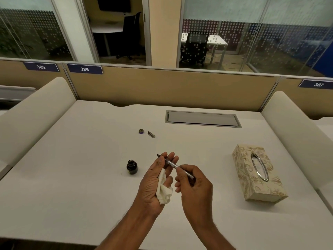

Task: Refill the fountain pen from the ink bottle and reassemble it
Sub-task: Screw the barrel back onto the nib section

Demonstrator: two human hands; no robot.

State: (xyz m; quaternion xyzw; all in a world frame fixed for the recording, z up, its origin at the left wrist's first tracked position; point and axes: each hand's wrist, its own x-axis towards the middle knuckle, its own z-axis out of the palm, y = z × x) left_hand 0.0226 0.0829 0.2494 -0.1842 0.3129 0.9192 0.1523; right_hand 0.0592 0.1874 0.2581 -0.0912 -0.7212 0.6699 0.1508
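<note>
The fountain pen [173, 164], with its barrel off, is held above the white desk with its nib pointing up and left. My left hand [155, 181] pinches the pen near the nib with thumb and fingers and also holds a crumpled white tissue [164, 191] against its palm. My right hand [193, 184] grips the pen's rear end. The open ink bottle [132, 166] stands on the desk just left of my left hand. Its cap [141, 131] and a small dark pen part [151, 134] lie farther back.
A patterned tissue box [259, 173] lies on the desk to the right. A grey cable hatch [202, 119] is set into the desk near the tan partition. Padded dividers border the desk [72, 168] on both sides.
</note>
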